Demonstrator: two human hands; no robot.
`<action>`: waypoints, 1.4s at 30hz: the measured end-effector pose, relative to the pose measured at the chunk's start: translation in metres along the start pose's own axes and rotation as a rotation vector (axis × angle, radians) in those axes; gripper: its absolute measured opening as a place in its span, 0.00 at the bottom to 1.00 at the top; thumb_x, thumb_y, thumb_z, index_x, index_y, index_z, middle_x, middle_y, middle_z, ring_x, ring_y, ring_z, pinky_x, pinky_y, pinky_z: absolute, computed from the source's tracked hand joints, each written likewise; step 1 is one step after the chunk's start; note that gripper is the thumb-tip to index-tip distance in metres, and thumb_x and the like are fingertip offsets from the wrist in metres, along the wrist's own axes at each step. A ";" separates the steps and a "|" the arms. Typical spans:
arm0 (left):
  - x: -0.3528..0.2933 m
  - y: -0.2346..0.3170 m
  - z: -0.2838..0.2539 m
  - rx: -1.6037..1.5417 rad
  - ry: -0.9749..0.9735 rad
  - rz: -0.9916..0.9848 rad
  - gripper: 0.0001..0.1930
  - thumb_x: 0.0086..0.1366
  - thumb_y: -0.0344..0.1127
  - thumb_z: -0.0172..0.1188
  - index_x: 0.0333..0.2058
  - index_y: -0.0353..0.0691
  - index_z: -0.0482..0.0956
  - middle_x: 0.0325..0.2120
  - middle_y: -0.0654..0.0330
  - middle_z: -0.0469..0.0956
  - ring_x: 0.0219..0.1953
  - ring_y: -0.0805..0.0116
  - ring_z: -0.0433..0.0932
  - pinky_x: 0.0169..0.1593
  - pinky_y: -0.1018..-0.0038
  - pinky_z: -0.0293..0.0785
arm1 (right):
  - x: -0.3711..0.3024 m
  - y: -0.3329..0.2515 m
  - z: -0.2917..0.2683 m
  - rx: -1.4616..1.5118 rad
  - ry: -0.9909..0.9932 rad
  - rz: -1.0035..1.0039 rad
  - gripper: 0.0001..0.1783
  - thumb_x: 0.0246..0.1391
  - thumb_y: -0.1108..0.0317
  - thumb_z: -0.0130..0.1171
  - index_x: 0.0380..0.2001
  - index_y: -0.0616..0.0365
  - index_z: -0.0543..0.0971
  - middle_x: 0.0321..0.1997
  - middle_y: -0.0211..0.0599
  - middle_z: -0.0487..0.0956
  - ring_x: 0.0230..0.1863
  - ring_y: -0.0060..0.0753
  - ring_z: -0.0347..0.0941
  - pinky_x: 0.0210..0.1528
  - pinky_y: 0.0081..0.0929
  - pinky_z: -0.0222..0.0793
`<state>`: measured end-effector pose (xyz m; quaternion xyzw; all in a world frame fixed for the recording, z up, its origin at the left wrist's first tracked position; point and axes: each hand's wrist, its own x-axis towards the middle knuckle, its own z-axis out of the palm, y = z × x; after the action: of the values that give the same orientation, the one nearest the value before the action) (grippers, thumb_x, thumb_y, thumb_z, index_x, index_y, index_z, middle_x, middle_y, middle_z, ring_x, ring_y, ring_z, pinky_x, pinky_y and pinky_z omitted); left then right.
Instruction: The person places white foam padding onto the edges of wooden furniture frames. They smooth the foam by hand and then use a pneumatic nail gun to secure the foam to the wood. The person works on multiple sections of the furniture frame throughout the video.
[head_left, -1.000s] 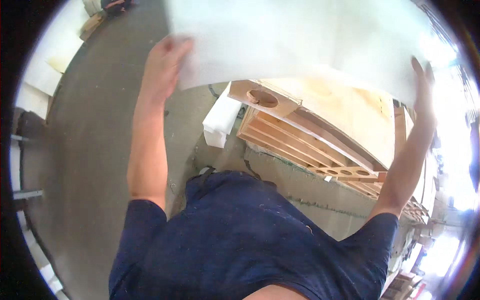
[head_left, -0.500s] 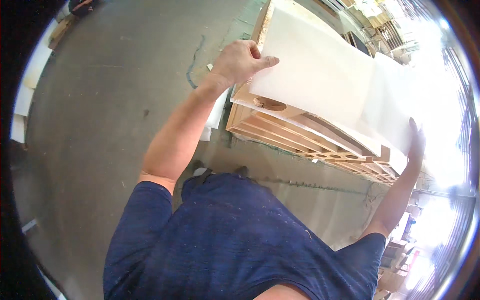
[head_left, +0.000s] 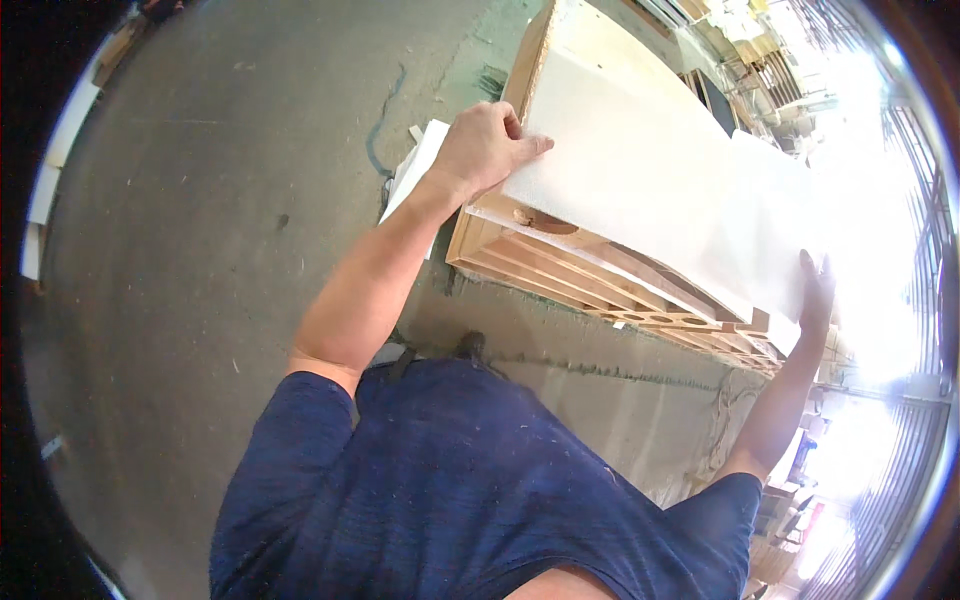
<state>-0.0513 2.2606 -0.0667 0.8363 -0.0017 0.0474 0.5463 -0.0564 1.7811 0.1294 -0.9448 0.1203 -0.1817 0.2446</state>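
Observation:
A thin white sheet (head_left: pixel 640 150) lies over the top of a stacked wooden frame (head_left: pixel 545 222) in front of me. My left hand (head_left: pixel 490 150) is closed at the sheet's near left corner, its thumb on top and its other fingers curled by the frame's edge. At the sheet's right end my right hand (head_left: pixel 817 290) rests with its fingers stretched out and apart, partly washed out by glare. Between the hands, the sheet's near edge runs along the frame's front, above its slats and round cutouts.
Beneath is another slatted wooden frame (head_left: pixel 600 285). White pieces (head_left: pixel 425 160) lie on the concrete floor (head_left: pixel 250 200) behind my left forearm. White panels (head_left: pixel 72 125) line the far left. Stacked goods (head_left: pixel 765 60) stand at the back right, near bright glare.
The sheet has shifted toward me, baring more wood at the frame's far end. My left hand has come slightly nearer; my right hand has moved a little left. The view has shifted slightly.

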 end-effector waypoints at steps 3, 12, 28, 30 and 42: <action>0.003 -0.007 0.004 0.047 0.052 0.058 0.24 0.51 0.54 0.68 0.26 0.35 0.77 0.24 0.52 0.79 0.26 0.64 0.79 0.32 0.71 0.74 | 0.008 0.013 0.004 -0.065 0.041 -0.089 0.44 0.50 0.57 0.62 0.62 0.72 0.55 0.60 0.54 0.66 0.61 0.40 0.62 0.63 0.32 0.54; 0.011 0.001 0.001 0.165 0.035 0.044 0.31 0.57 0.56 0.61 0.48 0.36 0.70 0.50 0.46 0.70 0.51 0.59 0.71 0.53 0.62 0.67 | 0.012 0.003 0.011 0.045 -0.064 -0.105 0.31 0.51 0.60 0.59 0.55 0.65 0.67 0.50 0.43 0.74 0.49 0.33 0.71 0.51 0.28 0.66; 0.095 0.046 0.045 1.238 -0.331 0.225 0.36 0.67 0.62 0.25 0.67 0.48 0.43 0.69 0.65 0.41 0.70 0.65 0.37 0.67 0.44 0.21 | 0.051 0.017 -0.001 -0.207 0.001 -0.272 0.27 0.51 0.51 0.58 0.47 0.62 0.76 0.42 0.41 0.79 0.43 0.32 0.74 0.44 0.32 0.68; 0.082 0.054 0.065 1.156 -0.407 0.296 0.36 0.67 0.63 0.25 0.67 0.50 0.41 0.69 0.66 0.40 0.70 0.66 0.37 0.67 0.44 0.23 | 0.045 0.013 -0.003 -0.006 -0.071 -0.573 0.31 0.50 0.59 0.61 0.54 0.67 0.68 0.50 0.45 0.75 0.51 0.40 0.71 0.53 0.33 0.67; 0.010 0.119 0.192 1.037 -0.574 0.538 0.44 0.59 0.70 0.39 0.67 0.46 0.48 0.68 0.56 0.43 0.70 0.56 0.39 0.68 0.46 0.31 | 0.039 0.127 0.091 -0.241 -0.170 -0.047 0.28 0.48 0.49 0.59 0.43 0.62 0.78 0.41 0.46 0.79 0.43 0.40 0.75 0.46 0.35 0.68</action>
<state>-0.0329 2.0378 -0.0337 0.9412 -0.3339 -0.0482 0.0187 -0.0020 1.6986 0.0023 -0.9819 0.0978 -0.0909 0.1344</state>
